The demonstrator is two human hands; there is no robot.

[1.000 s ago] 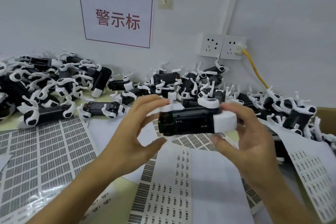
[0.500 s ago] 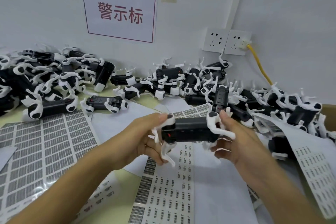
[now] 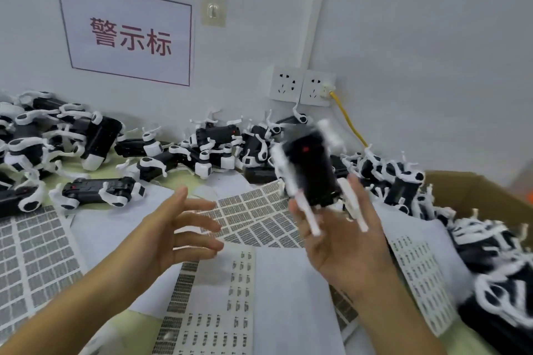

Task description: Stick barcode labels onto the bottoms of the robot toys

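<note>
A black robot toy with white legs (image 3: 311,170) is blurred and tilted upright, its black underside with a red dot facing me. It sits at the fingertips of my right hand (image 3: 343,242), which is palm up with straight, spread fingers; its white legs hang over the palm. Whether the toy still touches the fingers is unclear. My left hand (image 3: 178,228) hovers apart to the left, fingers straight and holding nothing. Barcode label sheets (image 3: 256,216) lie on the table under both hands.
Piles of the same toys lie at the back left (image 3: 57,135), along the wall (image 3: 213,147) and at the right (image 3: 398,179). A cardboard box (image 3: 467,190) with more toys stands at the right edge. More label sheets (image 3: 34,262) cover the left. A yellow cable (image 3: 349,121) hangs from a wall socket.
Both hands held the toy level; now my left hand has let go and opened, and the toy has swung upright and risen to the right at my right fingertips.
</note>
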